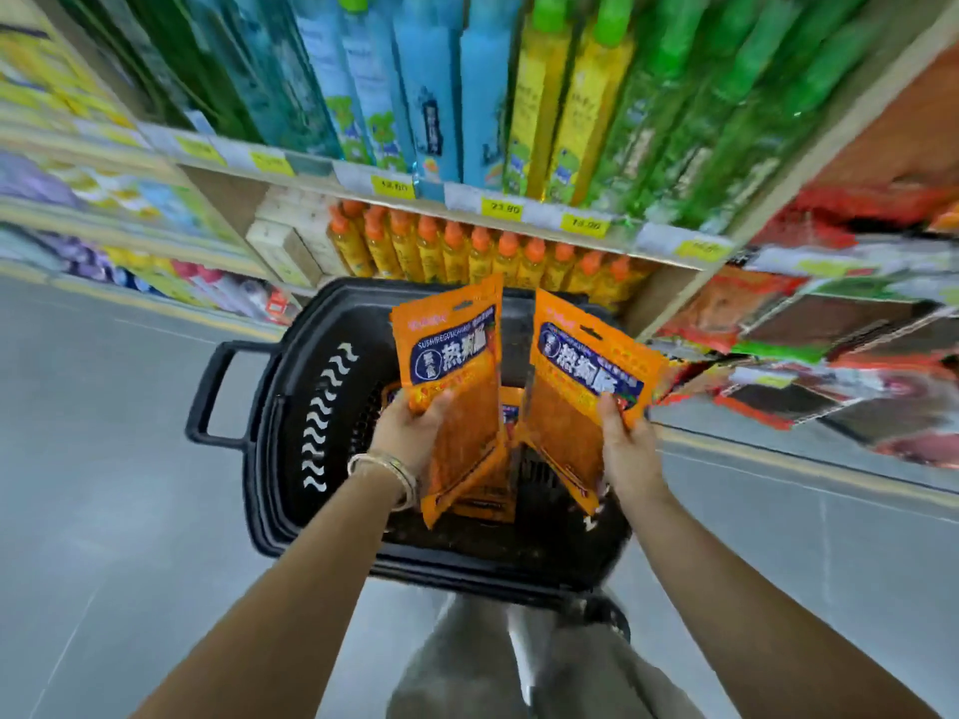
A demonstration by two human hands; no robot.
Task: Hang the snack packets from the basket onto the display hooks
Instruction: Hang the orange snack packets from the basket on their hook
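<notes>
– Over the basket [270, 459], what were the hands doing?
– The left hand [410, 433] gripped one orange snack packet [451, 350] by its lower half, thumb on the front. The right hand [625, 448] gripped a second orange packet [586, 365] the same way. Both were upright and tilted apart above the basket's middle.
– Anything left inside?
– Yes, more orange packets [511, 407] lay inside the basket, seen between the two held ones. Count unclear.
– Hooks?
– Right of the basket, hanging packets [778, 350] in red and dark wrappers filled a display. The hooks themselves were too blurred to make out. Behind the basket stood a row of orange-capped bottles [456, 251] under yellow price tags [501, 207]. The basket handle [207, 391] stuck out on its left side.
</notes>
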